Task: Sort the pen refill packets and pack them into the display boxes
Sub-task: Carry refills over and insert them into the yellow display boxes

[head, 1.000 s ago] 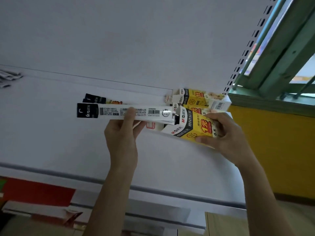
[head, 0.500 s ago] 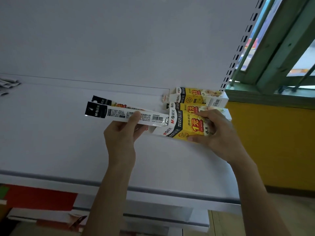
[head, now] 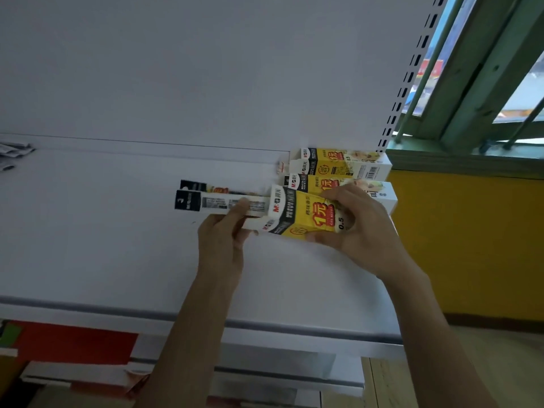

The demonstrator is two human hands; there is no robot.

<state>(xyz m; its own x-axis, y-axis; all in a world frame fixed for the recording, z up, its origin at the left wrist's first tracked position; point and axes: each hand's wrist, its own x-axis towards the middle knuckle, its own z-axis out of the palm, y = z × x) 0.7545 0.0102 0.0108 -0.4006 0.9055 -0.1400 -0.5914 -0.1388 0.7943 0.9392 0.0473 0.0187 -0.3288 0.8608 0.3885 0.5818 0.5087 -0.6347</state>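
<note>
A person packs pen refills at a white shelf (head: 88,245) beside a green-framed window (head: 485,83). The left hand (head: 219,245) pinches a long white refill packet (head: 217,201) between thumb and fingers, its black-tabbed end pointing toward the shelf's left edge. The right hand (head: 362,228) is wrapped round a yellow display box (head: 306,214), thumb beneath and fingers over the top, holding it just above the shelf's right-hand half. The packet's right end sits at the box's open mouth and is hidden behind the flap, so it appears to be partly inserted.

The job looks to be midway. A second packet (head: 206,187) lies flat on the shelf just behind the held one, not yet packed. Two more yellow boxes, the rear box (head: 338,164) and the middle box (head: 379,191), sit in the shelf's back right corner; whether they are full cannot be told from here. At the far left edge lies a small pile (head: 11,151), possibly further packets, too small and dim to be sure.
</note>
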